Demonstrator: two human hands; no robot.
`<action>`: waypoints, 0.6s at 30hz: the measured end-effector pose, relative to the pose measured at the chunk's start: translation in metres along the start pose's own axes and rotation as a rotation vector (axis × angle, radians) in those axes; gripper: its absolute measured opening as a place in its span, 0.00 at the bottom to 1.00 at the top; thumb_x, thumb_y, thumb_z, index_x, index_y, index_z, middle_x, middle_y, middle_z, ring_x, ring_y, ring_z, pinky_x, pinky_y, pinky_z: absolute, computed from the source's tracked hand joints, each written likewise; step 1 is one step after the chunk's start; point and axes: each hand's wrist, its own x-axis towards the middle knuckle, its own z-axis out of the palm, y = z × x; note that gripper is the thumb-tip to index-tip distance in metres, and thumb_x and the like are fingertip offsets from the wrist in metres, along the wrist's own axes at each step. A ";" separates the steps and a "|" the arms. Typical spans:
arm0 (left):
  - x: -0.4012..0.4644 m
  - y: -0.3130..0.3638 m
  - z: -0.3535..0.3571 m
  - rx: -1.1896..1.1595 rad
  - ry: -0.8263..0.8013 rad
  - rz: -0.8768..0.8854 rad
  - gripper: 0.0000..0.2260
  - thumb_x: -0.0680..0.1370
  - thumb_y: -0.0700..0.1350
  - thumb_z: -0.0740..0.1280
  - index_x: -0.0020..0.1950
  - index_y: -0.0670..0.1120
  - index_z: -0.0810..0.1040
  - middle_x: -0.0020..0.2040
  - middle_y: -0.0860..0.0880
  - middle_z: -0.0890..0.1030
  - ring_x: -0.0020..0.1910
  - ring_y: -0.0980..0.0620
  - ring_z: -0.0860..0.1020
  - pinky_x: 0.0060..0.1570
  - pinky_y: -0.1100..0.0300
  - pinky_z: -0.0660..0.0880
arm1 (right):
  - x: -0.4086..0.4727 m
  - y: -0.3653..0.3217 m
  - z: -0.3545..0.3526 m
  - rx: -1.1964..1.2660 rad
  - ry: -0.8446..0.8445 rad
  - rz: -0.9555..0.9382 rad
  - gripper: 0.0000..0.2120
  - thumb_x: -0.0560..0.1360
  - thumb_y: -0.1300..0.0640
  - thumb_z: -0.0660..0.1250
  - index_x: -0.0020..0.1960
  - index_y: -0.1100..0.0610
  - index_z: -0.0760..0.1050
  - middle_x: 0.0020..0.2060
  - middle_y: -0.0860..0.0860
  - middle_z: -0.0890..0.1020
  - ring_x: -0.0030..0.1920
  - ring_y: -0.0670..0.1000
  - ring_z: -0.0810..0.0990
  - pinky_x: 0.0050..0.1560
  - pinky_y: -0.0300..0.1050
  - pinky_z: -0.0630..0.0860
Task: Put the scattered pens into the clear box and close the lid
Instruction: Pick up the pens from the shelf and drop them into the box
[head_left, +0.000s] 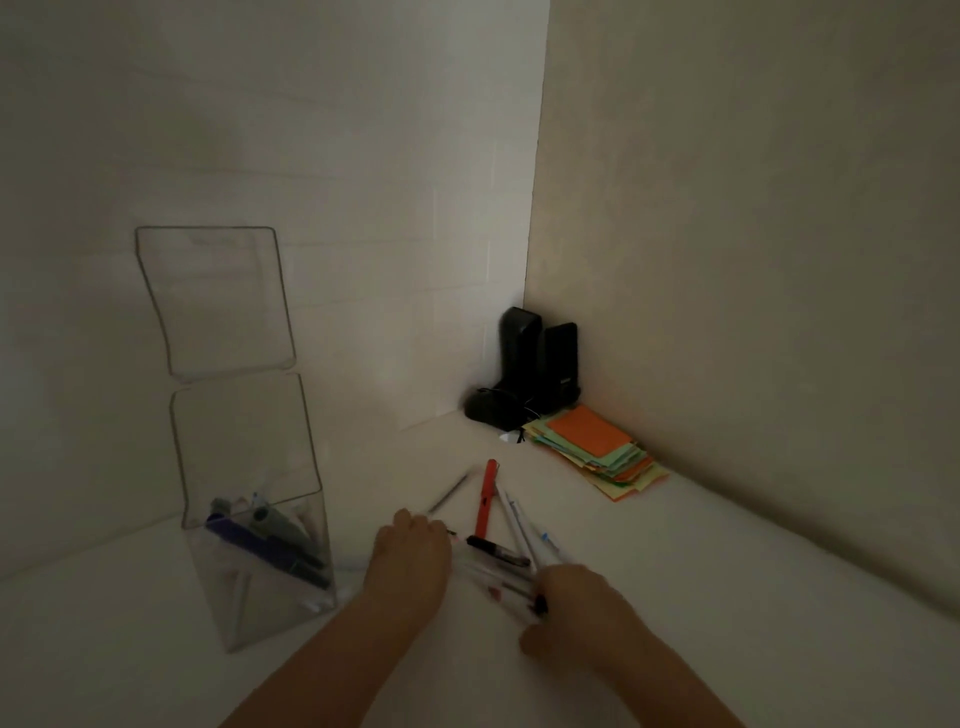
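Observation:
A tall clear box (244, 467) stands at the left with its lid (215, 301) swung up and open; several dark and blue pens (270, 540) lie in its bottom. Scattered pens lie on the white surface between my hands: a red pen (487, 499), a thin grey pen (449, 492), a black-capped pen (496, 552) and clear pens (519, 519). My left hand (410, 556) rests palm down on the left end of the pile. My right hand (582, 608) is closed around the near ends of several clear pens.
Two black speakers (540, 364) and a black mouse (485, 408) sit in the far corner. A stack of orange and green paper notes (597, 449) lies beside them along the right wall. Walls close in behind and to the right.

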 end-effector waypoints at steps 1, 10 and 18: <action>-0.002 0.001 0.001 0.025 0.006 0.067 0.10 0.58 0.42 0.71 0.38 0.45 0.78 0.36 0.46 0.81 0.39 0.48 0.80 0.34 0.58 0.76 | -0.003 0.005 -0.004 -0.010 -0.049 -0.006 0.10 0.70 0.51 0.67 0.45 0.52 0.68 0.49 0.53 0.74 0.54 0.55 0.76 0.43 0.42 0.66; -0.027 -0.003 -0.031 -0.759 0.214 0.049 0.11 0.80 0.48 0.51 0.60 0.46 0.62 0.38 0.47 0.77 0.32 0.52 0.73 0.35 0.57 0.71 | -0.019 0.009 -0.016 0.709 -0.030 -0.055 0.14 0.76 0.63 0.59 0.33 0.54 0.70 0.28 0.51 0.69 0.28 0.47 0.67 0.34 0.41 0.64; -0.045 -0.071 -0.132 -1.618 0.714 -0.170 0.12 0.77 0.39 0.59 0.39 0.52 0.75 0.35 0.54 0.73 0.36 0.62 0.71 0.40 0.74 0.69 | -0.021 -0.108 -0.047 0.825 0.249 -0.411 0.10 0.77 0.51 0.58 0.43 0.55 0.75 0.39 0.54 0.74 0.35 0.46 0.72 0.41 0.41 0.72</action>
